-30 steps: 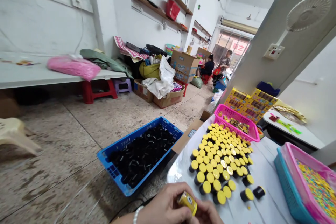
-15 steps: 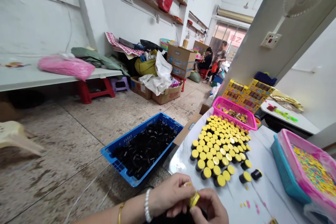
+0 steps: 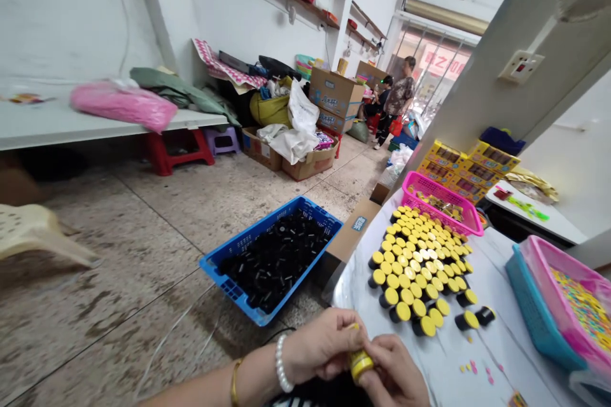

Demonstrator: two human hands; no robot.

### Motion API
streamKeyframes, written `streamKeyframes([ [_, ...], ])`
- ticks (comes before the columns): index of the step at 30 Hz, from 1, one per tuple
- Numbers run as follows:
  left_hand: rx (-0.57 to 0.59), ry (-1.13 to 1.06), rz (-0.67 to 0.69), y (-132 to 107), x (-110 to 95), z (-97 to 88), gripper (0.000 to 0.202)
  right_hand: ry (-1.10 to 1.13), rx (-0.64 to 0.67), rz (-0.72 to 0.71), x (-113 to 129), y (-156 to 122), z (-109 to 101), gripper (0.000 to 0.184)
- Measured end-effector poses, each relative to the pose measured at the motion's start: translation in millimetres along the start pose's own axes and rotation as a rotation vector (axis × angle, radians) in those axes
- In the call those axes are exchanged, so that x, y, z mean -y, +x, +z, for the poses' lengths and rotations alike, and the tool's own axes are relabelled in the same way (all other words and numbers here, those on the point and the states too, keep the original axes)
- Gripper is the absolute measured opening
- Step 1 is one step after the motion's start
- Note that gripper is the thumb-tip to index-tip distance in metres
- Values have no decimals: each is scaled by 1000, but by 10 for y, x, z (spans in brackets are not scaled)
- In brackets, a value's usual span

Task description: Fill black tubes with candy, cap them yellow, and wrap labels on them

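My left hand (image 3: pixel 322 343) and my right hand (image 3: pixel 396 372) meet at the bottom edge, both pinched around one small yellow-capped container (image 3: pixel 360 362). The left wrist wears a pearl bracelet and a gold bangle. Just beyond my hands, a dense cluster of black containers with yellow caps (image 3: pixel 422 261) stands upright on the white table (image 3: pixel 458 356). One black container (image 3: pixel 485 314) lies on its side at the cluster's near right.
A blue crate of black containers (image 3: pixel 272 257) sits on the floor to the left. A pink basket (image 3: pixel 442 200) and yellow boxes (image 3: pixel 470 168) stand behind the cluster. A pink tray of coloured bits in a blue basket (image 3: pixel 568 311) is at right. Two people are far back.
The view has shifted slightly, so the table and crate sit further right. My hands keep working the yellow-capped container, now turned with its cap toward the camera.
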State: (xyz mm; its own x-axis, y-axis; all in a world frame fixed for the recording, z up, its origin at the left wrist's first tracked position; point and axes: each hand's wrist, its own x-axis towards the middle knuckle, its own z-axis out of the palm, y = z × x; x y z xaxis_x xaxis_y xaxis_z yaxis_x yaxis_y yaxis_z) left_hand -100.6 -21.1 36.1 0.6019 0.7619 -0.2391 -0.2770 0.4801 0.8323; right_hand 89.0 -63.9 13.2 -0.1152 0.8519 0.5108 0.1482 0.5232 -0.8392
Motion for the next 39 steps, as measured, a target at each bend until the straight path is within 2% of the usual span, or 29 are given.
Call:
streamKeyframes([
  [4,89,-175,52,-64,-66,-18,74,-62,72,157,192,241,0,6],
  [6,86,-239,50,-62,-118,-25,69,-72,-13,207,260,336,25,13],
  [8,61,-276,40,-22,-143,-52,60,-14,-70,235,269,393,49,9],
  [10,44,-301,38,27,-140,-76,55,2,-65,211,247,416,58,27],
  [11,50,-309,20,45,-135,-77,54,-17,-61,189,235,420,57,30],
  [14,63,-322,-39,68,-128,-35,56,-111,-119,119,207,411,47,21],
  [17,26,-294,-57,76,-124,29,61,-141,-201,90,171,387,40,12],
  [19,-9,-255,-46,82,-114,58,62,-98,-182,95,150,376,29,15],
  [23,-27,-249,-43,97,-65,64,63,-118,-35,110,144,368,-25,26],
  [26,-25,-274,-38,119,-18,13,60,-237,-53,23,152,349,-59,23],
  [29,-114,-164,9,96,-2,-26,53,-318,-74,-24,187,299,-53,21],
  [31,-189,-137,36,60,8,-30,50,-292,-61,86,180,243,-21,14],
  [32,-194,-154,23,49,21,-34,47,-226,-73,195,148,212,4,13],
  [33,-219,-152,32,47,39,-43,44,-126,-101,312,95,185,33,25],
  [34,-224,-107,67,53,60,-56,39,-5,-63,409,28,163,63,36],
  [35,-227,-62,109,62,82,-72,36,79,-40,457,-45,149,91,37],
  [37,-228,29,168,78,113,-102,34,126,-21,445,-167,137,122,35],
  [39,-222,84,197,74,110,-116,33,54,-26,342,-213,141,115,31],
])
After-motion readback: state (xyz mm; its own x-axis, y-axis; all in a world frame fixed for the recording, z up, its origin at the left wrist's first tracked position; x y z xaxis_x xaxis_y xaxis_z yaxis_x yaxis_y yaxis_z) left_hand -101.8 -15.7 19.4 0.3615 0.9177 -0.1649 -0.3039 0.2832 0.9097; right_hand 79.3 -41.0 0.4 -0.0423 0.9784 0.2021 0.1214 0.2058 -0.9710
